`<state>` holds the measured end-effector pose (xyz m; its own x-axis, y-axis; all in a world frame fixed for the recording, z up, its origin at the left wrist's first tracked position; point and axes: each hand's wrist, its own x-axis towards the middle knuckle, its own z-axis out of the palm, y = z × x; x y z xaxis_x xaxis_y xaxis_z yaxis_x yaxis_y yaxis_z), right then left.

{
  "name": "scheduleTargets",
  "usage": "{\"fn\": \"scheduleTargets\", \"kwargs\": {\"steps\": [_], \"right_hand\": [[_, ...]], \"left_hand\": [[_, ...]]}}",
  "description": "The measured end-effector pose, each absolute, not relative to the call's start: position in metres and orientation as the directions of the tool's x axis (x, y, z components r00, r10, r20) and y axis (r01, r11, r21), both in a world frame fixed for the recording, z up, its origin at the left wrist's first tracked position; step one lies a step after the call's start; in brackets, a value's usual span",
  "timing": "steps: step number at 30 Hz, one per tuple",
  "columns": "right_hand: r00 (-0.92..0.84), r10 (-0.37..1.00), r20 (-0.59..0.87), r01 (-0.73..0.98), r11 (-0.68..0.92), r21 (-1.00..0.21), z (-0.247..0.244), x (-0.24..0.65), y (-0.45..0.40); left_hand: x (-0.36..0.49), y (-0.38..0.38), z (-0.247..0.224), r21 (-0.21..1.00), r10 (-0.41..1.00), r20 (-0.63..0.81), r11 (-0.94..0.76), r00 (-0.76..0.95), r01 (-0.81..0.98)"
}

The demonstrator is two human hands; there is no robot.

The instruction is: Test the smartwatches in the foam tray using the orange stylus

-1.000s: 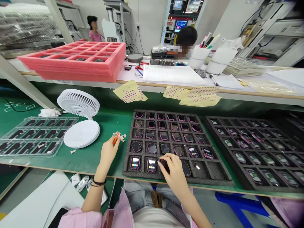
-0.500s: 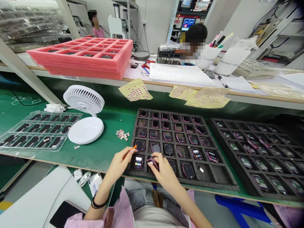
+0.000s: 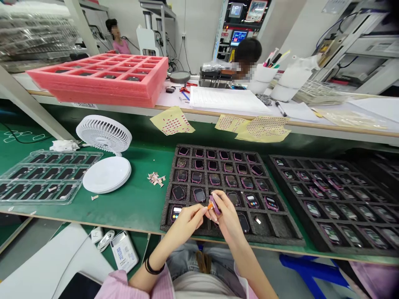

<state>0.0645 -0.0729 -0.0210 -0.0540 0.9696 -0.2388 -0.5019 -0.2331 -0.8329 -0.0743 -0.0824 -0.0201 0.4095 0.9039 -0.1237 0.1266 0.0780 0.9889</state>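
My left hand (image 3: 191,218) pinches a small orange tool (image 3: 210,206), mostly hidden by the fingers, its kind unclear. The orange end touches or nearly touches the edge of a purple smartwatch (image 3: 215,204). Thumb and fingers of my right hand (image 3: 226,209) grip that watch, tilted up on its side above the foam tray. Under and around both hands lies the dark foam tray (image 3: 285,236), with watches in most of its compartments. A watch with a lit screen (image 3: 176,213) sits just left of my left hand, partly covered by it.
A second dark tray of watches (image 3: 324,211) lies to the right. On the left are a white fan (image 3: 107,174), a pile of small strips (image 3: 156,179) and a clear plastic tray (image 3: 70,195). A pink foam tray (image 3: 99,93) stands on the shelf; two people are beyond.
My right hand has lifted the watch from the tray's front row and turned it on its side. My left hand has moved right, bringing the orange tool to the watch.
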Motion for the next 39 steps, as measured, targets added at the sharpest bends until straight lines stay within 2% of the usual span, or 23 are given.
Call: {"fn": "scheduleTargets", "kwargs": {"steps": [3, 8, 11, 15, 18, 23, 25, 27, 29, 32, 36, 39], "right_hand": [[-0.086, 0.966, -0.244, -0.559, -0.250, -0.791, -0.021, 0.062, -0.073], [-0.200, 0.902, -0.383, -0.719, -0.400, -0.568, -0.024, 0.056, -0.070], [-0.202, 0.875, -0.441, -0.753, -0.426, -0.501, -0.025, 0.053, -0.067], [-0.142, 0.864, -0.483, -0.754, -0.411, -0.513, -0.025, 0.050, -0.068], [-0.084, 0.909, -0.409, -0.689, -0.349, -0.635, -0.024, 0.045, -0.073], [0.020, 0.969, -0.246, -0.482, -0.206, -0.852, -0.028, 0.045, -0.081], [0.131, 0.984, -0.117, -0.284, -0.076, -0.956, -0.035, 0.049, -0.082], [0.152, 0.988, 0.029, 0.012, 0.027, -1.000, -0.042, 0.052, -0.083], [0.048, 0.989, 0.139, 0.289, 0.120, -0.950, -0.051, 0.051, -0.086], [-0.111, 0.965, 0.238, 0.541, 0.259, -0.800, -0.060, 0.045, -0.093], [-0.201, 0.919, 0.339, 0.682, 0.380, -0.625, -0.061, 0.040, -0.099], [-0.255, 0.879, 0.402, 0.767, 0.437, -0.469, -0.057, 0.034, -0.098]], "left_hand": [[-0.072, -0.083, -0.020, 0.992, 0.897, -0.114, 0.082, 0.426, 0.093], [-0.066, -0.083, -0.019, 0.994, 0.900, -0.092, 0.108, 0.426, -0.013], [-0.067, -0.082, -0.017, 0.993, 0.895, -0.086, 0.115, 0.437, -0.039], [-0.070, -0.077, -0.020, 0.991, 0.905, -0.109, 0.129, 0.412, -0.022], [-0.070, -0.074, -0.025, 0.993, 0.940, -0.101, 0.115, 0.327, -0.026], [-0.079, -0.072, -0.021, 0.993, 0.959, -0.066, 0.035, 0.275, 0.113], [-0.097, -0.068, -0.015, 0.987, 0.978, -0.037, 0.003, 0.206, 0.162], [-0.121, -0.060, -0.011, 0.975, 0.998, 0.000, -0.014, 0.061, 0.221], [-0.148, -0.050, -0.010, 0.922, 0.993, 0.072, -0.032, -0.090, 0.386], [-0.179, -0.034, -0.019, 0.787, 0.974, 0.096, 0.051, -0.205, 0.615], [-0.197, -0.023, -0.035, 0.668, 0.965, 0.048, 0.161, -0.258, 0.727], [-0.200, -0.027, -0.039, 0.645, 0.949, 0.047, 0.208, -0.311, 0.735]]}}
